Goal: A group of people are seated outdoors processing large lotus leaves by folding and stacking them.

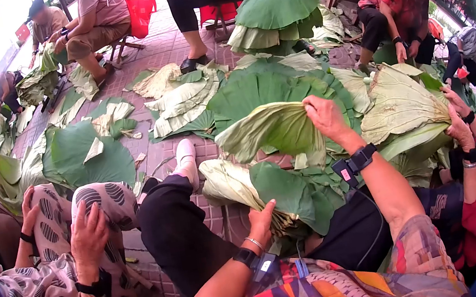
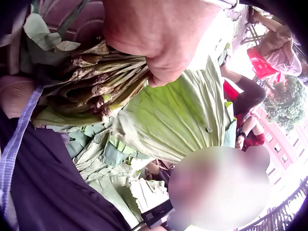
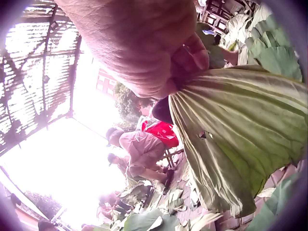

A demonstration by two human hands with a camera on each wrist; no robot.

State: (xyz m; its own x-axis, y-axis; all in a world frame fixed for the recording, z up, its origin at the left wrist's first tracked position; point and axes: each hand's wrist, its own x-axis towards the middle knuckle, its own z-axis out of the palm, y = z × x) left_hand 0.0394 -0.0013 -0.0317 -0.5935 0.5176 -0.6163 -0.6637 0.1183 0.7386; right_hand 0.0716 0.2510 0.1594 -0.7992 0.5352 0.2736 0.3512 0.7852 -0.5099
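Observation:
My left hand (image 1: 261, 223) grips a thick bundle of folded lotus leaves (image 1: 226, 181) low over my lap. The brown, cut stem ends (image 2: 98, 79) of the bundle stick out beside the fingers in the left wrist view. Raised higher and forward, my right hand (image 1: 327, 116) pinches the gathered edge of a single lotus leaf (image 1: 269, 127). That leaf spreads to the left, its pale, veined underside (image 3: 240, 130) filling much of the right wrist view, with a small hole in it. Dark green folded leaves (image 1: 289, 190) lie between the two hands.
Wide green lotus leaves (image 1: 278, 88) lie piled on the paving ahead. Close on my right, another person's hands hold a pale leaf bundle (image 1: 403, 99). A person in patterned trousers (image 1: 52, 220) sits close on my left. Several people sit around the leaves.

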